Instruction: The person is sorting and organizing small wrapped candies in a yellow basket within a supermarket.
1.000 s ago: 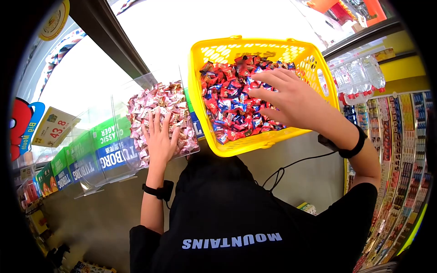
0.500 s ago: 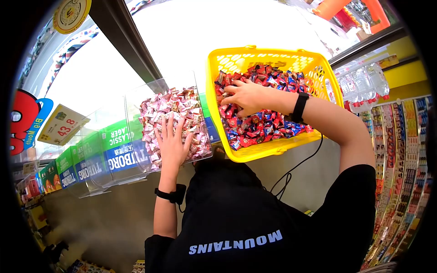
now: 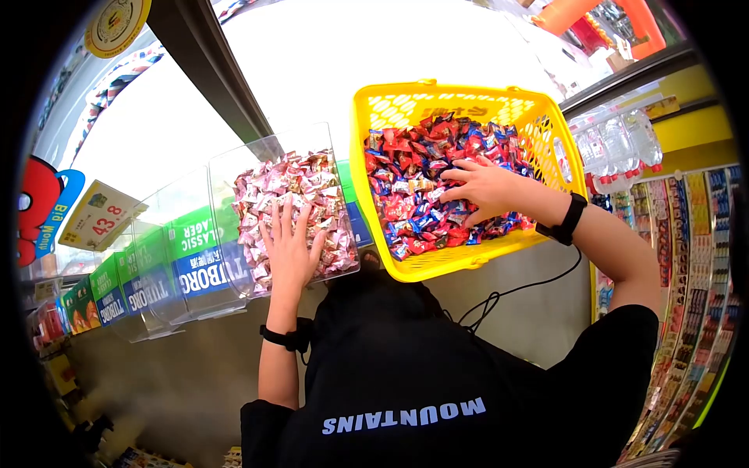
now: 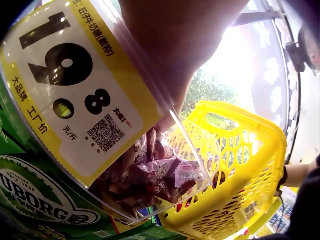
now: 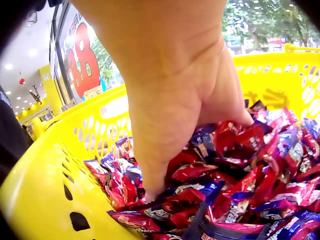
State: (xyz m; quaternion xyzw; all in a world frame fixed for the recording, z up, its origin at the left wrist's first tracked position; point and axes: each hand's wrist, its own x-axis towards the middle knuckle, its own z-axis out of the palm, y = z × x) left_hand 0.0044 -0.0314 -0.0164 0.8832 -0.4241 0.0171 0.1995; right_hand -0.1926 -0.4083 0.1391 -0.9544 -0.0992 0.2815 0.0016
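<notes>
My right hand (image 3: 491, 189) rests with spread fingers on red and blue wrapped candies (image 3: 413, 152), which fill the yellow basket (image 3: 460, 264). In the right wrist view the thumb and fingertips press down among the wrappers, the tips partly hidden. To the left, my left hand (image 3: 290, 253) lies on pink wrapped candies (image 3: 331, 199) in a clear plastic bin (image 3: 321, 139), fingers straight and apart. The left wrist view looks past that hand at the bin's front, where pink wrappers (image 4: 162, 172) show through the plastic below a price card (image 4: 75, 85).
Further clear bins (image 3: 156, 242) continue left, before green and blue beer cartons (image 3: 199, 249). Another price sign (image 3: 101, 214) stands at far left. Water bottles (image 3: 624, 148) and packed shelves (image 3: 679, 296) are on the right. A black cable (image 3: 523, 290) trails from the right wrist.
My right hand went from above the basket's right part down onto the candies at its left, then slid back rightward across them. My left hand stays on the pink candies. The head view shifted slightly.
</notes>
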